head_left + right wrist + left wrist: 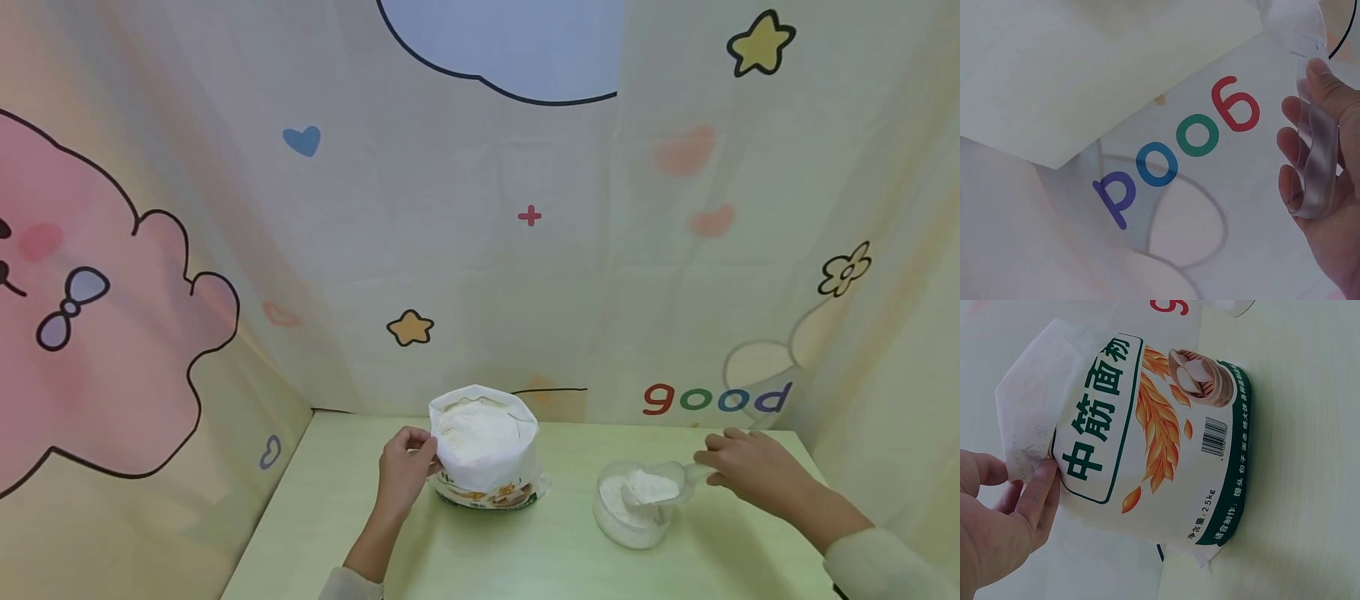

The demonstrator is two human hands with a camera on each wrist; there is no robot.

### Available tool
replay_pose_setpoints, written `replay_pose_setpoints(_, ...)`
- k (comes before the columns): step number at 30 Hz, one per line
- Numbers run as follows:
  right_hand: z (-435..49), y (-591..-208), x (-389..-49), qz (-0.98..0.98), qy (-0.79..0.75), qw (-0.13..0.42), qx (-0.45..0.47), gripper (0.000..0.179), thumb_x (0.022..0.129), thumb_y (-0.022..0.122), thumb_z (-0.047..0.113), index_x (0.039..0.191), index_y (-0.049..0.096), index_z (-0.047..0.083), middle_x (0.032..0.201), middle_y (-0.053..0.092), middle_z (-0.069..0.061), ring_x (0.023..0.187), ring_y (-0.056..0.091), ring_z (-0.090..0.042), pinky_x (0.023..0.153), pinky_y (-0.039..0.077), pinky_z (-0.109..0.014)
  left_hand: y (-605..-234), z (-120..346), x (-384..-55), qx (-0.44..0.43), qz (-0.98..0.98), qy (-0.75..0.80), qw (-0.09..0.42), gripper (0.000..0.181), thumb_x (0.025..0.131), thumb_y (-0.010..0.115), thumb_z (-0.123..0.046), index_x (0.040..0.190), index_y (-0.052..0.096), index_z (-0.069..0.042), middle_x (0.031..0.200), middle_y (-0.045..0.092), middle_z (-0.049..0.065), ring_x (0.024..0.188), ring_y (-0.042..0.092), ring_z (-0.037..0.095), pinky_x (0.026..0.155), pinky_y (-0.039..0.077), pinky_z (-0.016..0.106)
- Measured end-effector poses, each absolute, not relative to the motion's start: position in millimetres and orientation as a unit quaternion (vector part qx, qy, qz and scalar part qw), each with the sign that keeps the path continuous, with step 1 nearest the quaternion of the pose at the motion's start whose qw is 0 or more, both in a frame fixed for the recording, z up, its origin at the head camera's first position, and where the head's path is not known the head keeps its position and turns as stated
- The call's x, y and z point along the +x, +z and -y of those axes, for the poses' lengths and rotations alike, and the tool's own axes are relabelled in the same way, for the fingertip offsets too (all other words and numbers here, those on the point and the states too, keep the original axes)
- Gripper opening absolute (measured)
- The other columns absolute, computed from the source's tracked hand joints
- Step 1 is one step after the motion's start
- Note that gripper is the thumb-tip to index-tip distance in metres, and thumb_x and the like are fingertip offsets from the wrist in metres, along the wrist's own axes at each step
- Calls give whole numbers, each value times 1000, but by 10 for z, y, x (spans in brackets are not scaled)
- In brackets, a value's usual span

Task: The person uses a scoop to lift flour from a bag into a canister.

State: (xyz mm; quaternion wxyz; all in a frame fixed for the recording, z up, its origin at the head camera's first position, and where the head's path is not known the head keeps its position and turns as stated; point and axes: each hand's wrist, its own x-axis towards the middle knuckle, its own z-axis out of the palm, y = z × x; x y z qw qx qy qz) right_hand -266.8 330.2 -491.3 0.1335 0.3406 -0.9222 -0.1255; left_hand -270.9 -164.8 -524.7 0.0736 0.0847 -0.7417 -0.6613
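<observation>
While the left hand (pixel 408 467) pinches the rolled-out paper rim of a white flour bag (pixel 491 473) between thumb and fingers, the right hand (pixel 757 468) grips the handle of a clear scoop (pixel 681 482), fingers curled round it. Bag stands upright toward the far edge of the table (pixel 555 558), left of its middle, mouth gaping. Clear round bowl (pixel 633 535) sits to its right, apart from it, nearer the table's right edge and a little farther from the far one. Head view alone gives the powder: white, filling the bag near its rim, lying in the bowl, heaped on the scoop (pixel 651 487), which is over the bowl; cannot tell whether the two touch. Left wrist view adds the bag's printed front: green characters, orange wheat ears, a steamer basket, a barcode, "2.5kg", a green band along the base. Right wrist view gives the grip better: thumb (pixel 1329 81) laid along the transparent handle, other fingertips showing on its far side. Backdrop cloth (pixel 465 250) hangs behind the far edge, lettered "good" (pixel 716 399).
</observation>
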Motion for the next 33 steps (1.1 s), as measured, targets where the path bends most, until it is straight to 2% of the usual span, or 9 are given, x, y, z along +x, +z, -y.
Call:
replay_pose_setpoints(8,-3341,-4830,-2719,913,-155,128,354,28,72,92,32,94,77,22,81,61,5,72,57,-18,51,51,-26,-5059,1597,-2629,88,749,-654,68,12,98,60,-1,103,61,11,89,60,14,70,68,14,76,69,38)
replay_pose_setpoints(15,-3344,-4745,-2708,900,-177,146,370,28,70,93,31,90,75,22,78,57,6,70,55,-17,51,50,-27,-5238,1652,-2700,85,745,-657,75,16,99,63,-8,106,63,7,93,61,12,71,69,14,72,68,30)
replay_pose_setpoints(33,-3311,-4591,-2723,897,-207,125,371,30,70,93,33,91,77,21,81,62,5,71,55,-16,56,51,-24,-5303,1661,-2733,78,741,-662,82,14,98,63,-7,103,63,6,92,61,14,72,70,16,69,68,28)
